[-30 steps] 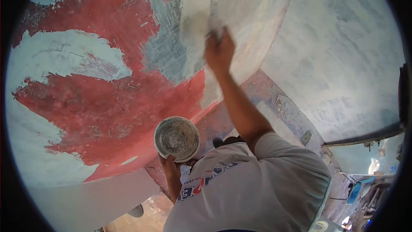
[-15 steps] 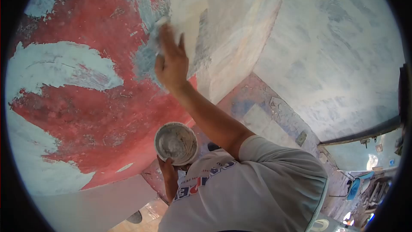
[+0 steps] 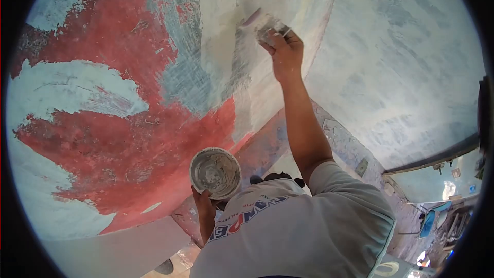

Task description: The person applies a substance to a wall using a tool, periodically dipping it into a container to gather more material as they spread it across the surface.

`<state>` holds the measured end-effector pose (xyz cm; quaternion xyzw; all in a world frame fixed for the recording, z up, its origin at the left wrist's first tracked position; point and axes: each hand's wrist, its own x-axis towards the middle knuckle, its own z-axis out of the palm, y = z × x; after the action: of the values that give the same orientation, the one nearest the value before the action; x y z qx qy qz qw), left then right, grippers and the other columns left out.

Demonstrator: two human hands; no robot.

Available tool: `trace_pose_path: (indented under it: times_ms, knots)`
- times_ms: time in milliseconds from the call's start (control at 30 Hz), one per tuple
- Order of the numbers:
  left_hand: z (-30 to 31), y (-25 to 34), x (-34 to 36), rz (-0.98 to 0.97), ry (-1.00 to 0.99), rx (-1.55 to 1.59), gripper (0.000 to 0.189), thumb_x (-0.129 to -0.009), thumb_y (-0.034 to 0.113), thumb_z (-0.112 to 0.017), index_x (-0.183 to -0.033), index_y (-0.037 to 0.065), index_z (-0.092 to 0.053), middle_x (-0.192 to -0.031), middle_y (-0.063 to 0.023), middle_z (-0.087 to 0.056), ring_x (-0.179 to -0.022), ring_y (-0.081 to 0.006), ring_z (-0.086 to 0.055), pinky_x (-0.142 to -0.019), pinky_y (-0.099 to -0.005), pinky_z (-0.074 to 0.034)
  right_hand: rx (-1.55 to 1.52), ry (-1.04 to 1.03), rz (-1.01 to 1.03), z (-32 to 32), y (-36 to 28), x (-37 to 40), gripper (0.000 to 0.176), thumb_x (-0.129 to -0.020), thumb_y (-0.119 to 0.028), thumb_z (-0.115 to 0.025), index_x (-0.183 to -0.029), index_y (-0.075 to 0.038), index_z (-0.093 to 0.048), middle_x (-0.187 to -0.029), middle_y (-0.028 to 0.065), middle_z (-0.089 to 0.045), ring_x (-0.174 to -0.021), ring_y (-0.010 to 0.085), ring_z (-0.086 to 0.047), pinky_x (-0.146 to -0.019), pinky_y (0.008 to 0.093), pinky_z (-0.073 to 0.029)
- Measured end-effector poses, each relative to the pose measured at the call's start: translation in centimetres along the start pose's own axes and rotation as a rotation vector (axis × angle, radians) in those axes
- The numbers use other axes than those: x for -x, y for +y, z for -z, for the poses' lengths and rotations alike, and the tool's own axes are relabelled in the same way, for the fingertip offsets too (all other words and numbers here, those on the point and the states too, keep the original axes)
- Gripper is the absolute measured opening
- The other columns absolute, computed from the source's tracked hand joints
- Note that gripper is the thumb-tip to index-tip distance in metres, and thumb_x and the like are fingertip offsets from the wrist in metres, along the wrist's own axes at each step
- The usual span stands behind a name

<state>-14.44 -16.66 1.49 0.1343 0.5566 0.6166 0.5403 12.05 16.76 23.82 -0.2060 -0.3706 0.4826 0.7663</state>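
Observation:
High on the wall, my right hand (image 3: 286,54) is closed round a putty knife (image 3: 267,27) smeared with pale putty; its edge is at or close to the wall surface. The wall (image 3: 128,139) is red in the middle, with pale and grey skim patches around it. Lower down, my left hand (image 3: 204,203) grips the near rim of a round tub (image 3: 215,173). Grey-white putty coats the tub's inside and rim. Most of the left hand's fingers are hidden beneath the tub.
A second, pale wall (image 3: 401,72) meets the worked wall at a corner on the right. The floor (image 3: 257,149) below is spotted with paint and dust. A blue object (image 3: 426,225) and other clutter lie at the lower right.
My right hand has swept right from the grey patch beside the red paint to the paler wall, and the putty knife shows more clearly. The tub has shifted slightly right.

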Motion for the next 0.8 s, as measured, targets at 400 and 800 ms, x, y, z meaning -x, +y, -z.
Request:
trace_pose_path:
  times_ms: [400,800]
  knots:
    - [2.6,-0.6,0.9,-0.03,0.072,0.074,0.08,-0.072,-0.003,-0.046,-0.149,0.016,-0.034,-0.134,-0.0163,-0.049,-0.115,-0.038,-0.062,-0.066,-0.0508,-0.067,1.266,0.02,0.549,-2.7,-0.8,-5.7,0.017,-0.083,-0.004,-0.062,-0.1,0.0,-0.065,-0.082,0.0258,-0.069,-0.078,0.0464,-0.067,-0.069,0.0496,-0.054]
    - [-0.1,0.8,-0.3,0.027,0.028,-0.053,0.081,-0.072,-0.008,-0.044,-0.149,0.013,-0.036,-0.137,-0.014,-0.048,-0.118,-0.0341,-0.058,-0.085,-0.0486,-0.062,0.817,-0.333,0.465,-6.4,1.7,4.2,0.032,-0.081,0.004,-0.056,-0.111,-0.001,-0.065,-0.08,0.0213,-0.071,-0.078,0.0408,-0.07,-0.069,0.0428,-0.058]
